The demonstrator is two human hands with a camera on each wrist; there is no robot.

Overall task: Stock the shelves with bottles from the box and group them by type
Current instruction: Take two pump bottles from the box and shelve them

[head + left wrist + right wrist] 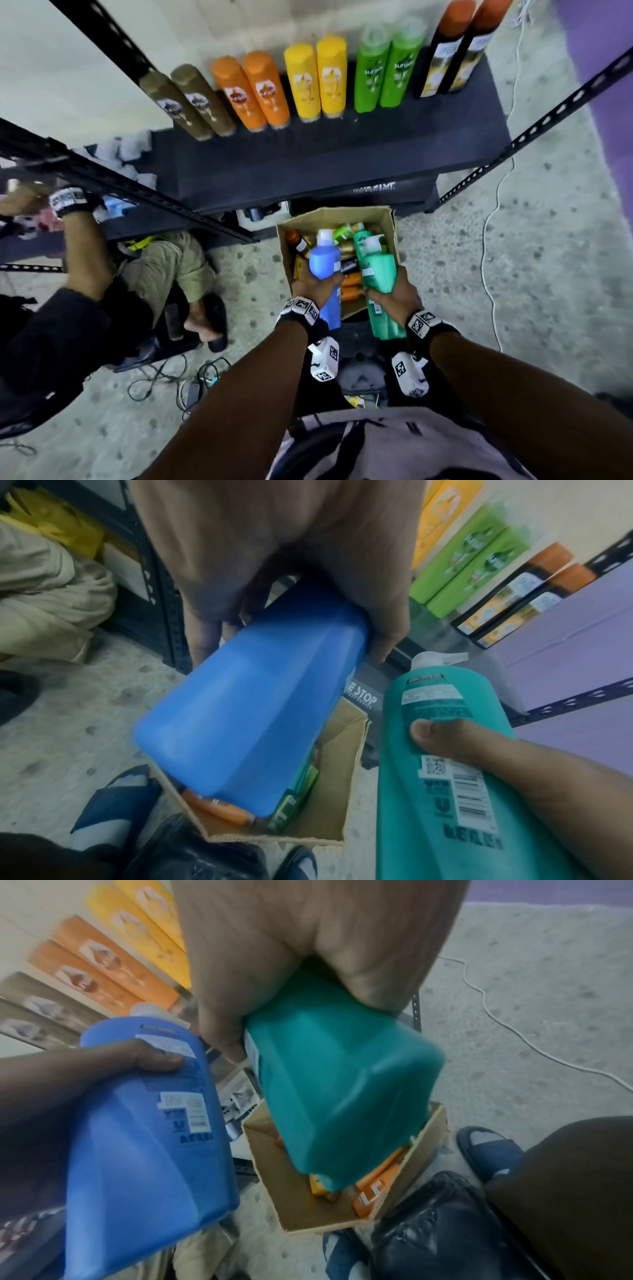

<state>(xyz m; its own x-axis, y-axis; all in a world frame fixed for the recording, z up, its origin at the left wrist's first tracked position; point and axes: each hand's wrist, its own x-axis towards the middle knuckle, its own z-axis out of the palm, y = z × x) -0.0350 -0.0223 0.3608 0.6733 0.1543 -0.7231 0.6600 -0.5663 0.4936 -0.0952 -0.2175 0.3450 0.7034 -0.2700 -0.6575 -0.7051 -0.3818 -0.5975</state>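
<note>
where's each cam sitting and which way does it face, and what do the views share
Head: worn on the head, facing down and forward at the shelf and cardboard box; shows both forearms, the left hand and right hand.
Left wrist: on the left wrist, looking along the hand at the blue bottle in its grip; the right thumb shows on the teal bottle.
Right wrist: on the right wrist, looking along the hand at the teal bottle; the left hand shows holding the blue one.
Shared: both bottles, the box, and shelved bottles.

Bare forearms, black wristbands (301, 317) with white coded marker blocks, pale patterned shirt (394, 445), seemingly blue slides (493, 1148)
</note>
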